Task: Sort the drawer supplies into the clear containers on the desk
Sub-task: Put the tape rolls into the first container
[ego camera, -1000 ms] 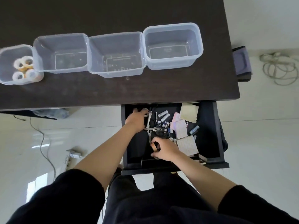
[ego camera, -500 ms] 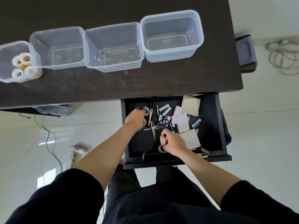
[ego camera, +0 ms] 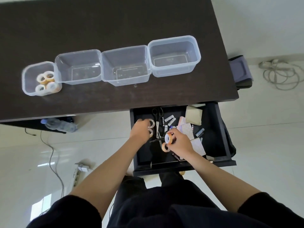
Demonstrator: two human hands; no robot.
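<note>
The drawer [ego camera: 217, 129] stands pulled out from under the table [ego camera: 115, 30], and both hands are inside it. In the drawer's near half the right hand [ego camera: 180, 142] has its fingers curled round two tape rolls: one [ego camera: 169, 138] raised on edge at the fingertips, a second [ego camera: 165, 147] below it at the palm. Half a second ago this hand sat lower and nearer the drawer's front edge; it has lifted, and the upper roll now shows its open core. At the drawer's left side the left hand [ego camera: 141, 130] curls over two more rolls [ego camera: 151, 124], fingers bent round them; it has barely shifted. Between the hands lie scissors [ego camera: 158, 127]. Toward the drawer's far right are batteries [ego camera: 169, 120], notepads [ego camera: 194, 115] and a pale patterned card [ego camera: 198, 145].

Beyond the drawer, on the dark table, four clear tubs stand in a touching row. The left tub [ego camera: 27, 79], farthest from the drawer, holds four rolls [ego camera: 46, 83]; the other three [ego camera: 126, 51] show only their bare bottoms. The view has tilted, so the tubs sit lower in frame than before.

The floor [ego camera: 263, 145] is glossy white tile. Left of the drawer lie a power strip [ego camera: 76, 173] with its cable and, under the table, a plastic bottle [ego camera: 60, 125]. Right of the drawer, past the table's end, are a dark bag [ego camera: 240, 71] and a coiled pale cord [ego camera: 279, 74].
</note>
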